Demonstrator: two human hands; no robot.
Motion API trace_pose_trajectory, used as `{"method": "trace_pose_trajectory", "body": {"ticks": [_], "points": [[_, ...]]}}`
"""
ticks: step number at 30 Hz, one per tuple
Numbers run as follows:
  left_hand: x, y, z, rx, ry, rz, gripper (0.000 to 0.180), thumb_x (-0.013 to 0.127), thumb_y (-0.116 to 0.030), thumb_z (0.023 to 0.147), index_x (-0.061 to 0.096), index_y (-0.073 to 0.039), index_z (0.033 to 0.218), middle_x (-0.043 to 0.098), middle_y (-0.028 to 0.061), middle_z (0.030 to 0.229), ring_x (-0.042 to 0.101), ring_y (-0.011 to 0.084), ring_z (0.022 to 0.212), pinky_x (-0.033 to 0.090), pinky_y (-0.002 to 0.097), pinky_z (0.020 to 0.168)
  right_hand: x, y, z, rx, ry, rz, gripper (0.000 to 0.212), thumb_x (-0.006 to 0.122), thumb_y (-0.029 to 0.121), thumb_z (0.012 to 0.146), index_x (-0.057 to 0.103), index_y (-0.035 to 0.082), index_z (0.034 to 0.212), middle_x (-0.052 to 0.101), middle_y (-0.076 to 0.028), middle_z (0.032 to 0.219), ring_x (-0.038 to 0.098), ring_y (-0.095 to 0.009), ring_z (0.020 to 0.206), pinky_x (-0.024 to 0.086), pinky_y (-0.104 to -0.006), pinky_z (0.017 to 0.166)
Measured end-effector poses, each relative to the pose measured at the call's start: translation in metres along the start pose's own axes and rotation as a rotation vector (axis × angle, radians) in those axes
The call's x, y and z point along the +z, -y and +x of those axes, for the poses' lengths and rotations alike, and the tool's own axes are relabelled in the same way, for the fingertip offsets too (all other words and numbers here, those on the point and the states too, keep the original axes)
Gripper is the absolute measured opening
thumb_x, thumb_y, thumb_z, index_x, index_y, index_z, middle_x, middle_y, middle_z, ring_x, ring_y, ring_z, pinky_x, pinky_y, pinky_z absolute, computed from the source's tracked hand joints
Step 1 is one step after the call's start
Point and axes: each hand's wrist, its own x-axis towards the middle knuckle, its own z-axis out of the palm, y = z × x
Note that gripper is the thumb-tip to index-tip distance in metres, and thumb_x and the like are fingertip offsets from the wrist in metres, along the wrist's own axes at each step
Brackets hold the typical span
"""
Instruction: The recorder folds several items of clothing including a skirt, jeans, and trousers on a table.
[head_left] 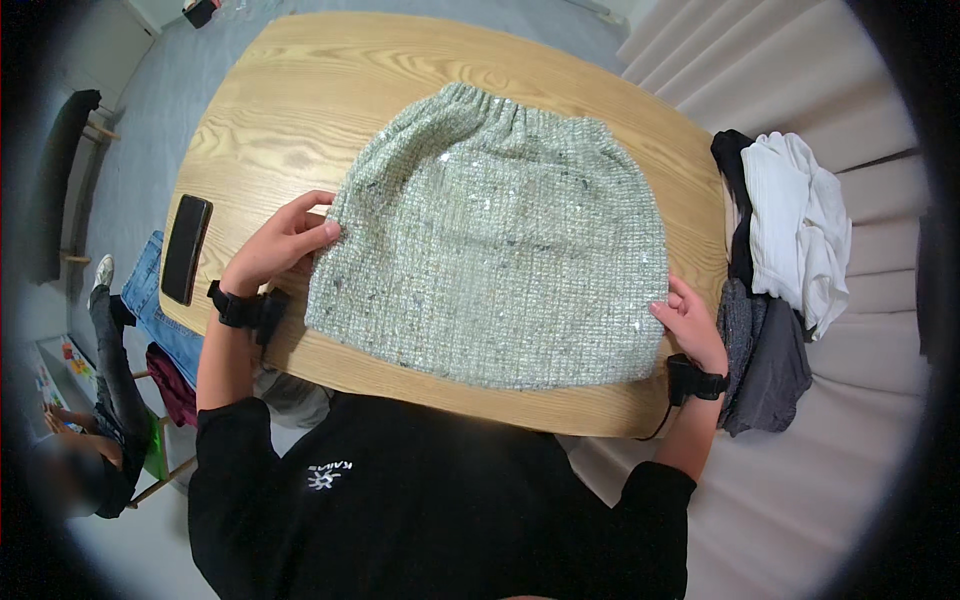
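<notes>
pale green-gray woven-looking skirt [490,240] is lying spread on the desk [300,70], gathered waistband [520,113] sitting at its far end, wide hem [490,375] facing the person. progress, judging from this view: spreading is looking mostly done, hem running fairly smooth; what seems left is some rumpling by the waistband and upper left side. left hand [280,242] is touching the skirt's left edge, thumb resting on top; right hand [697,325] is touching the skirt's lower right edge, thumb also resting on top. so the skirt is lying between the two hands' fingers. other fingertips are partly hiding at the edges, cannot tell if either hand is really pinching cloth. phone [186,248] is lying left of the skirt; white garment [800,215] and dark gray garment [775,370] are sitting right of it.
</notes>
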Motion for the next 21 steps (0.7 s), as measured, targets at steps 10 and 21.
{"method": "trace_pose_trajectory", "body": {"ticks": [10,21], "points": [[0.013,0.002,0.016,0.054,0.097,0.026,0.042,0.059,-0.016,0.093,0.044,-0.005,0.130,0.064,0.0052,0.091,0.057,0.0064,0.081,0.045,0.0210,0.067,0.121,0.163,0.009,-0.513,0.631,-0.360,0.045,0.054,0.011,0.092,0.044,0.000,0.135,0.059,-0.011,0.121,0.057,-0.016,0.106,0.045,-0.0274,0.092],[0.012,-0.002,0.010,0.214,-0.017,0.053,0.029,0.056,-0.022,0.095,0.049,-0.010,0.121,0.057,-0.0009,0.089,0.053,0.0068,0.082,0.044,0.0225,0.071,0.171,0.093,0.065,-0.972,0.458,-1.075,0.051,0.061,0.021,0.086,0.047,0.012,0.134,0.038,-0.017,0.144,0.031,-0.037,0.134,0.026,-0.0491,0.109]]}}
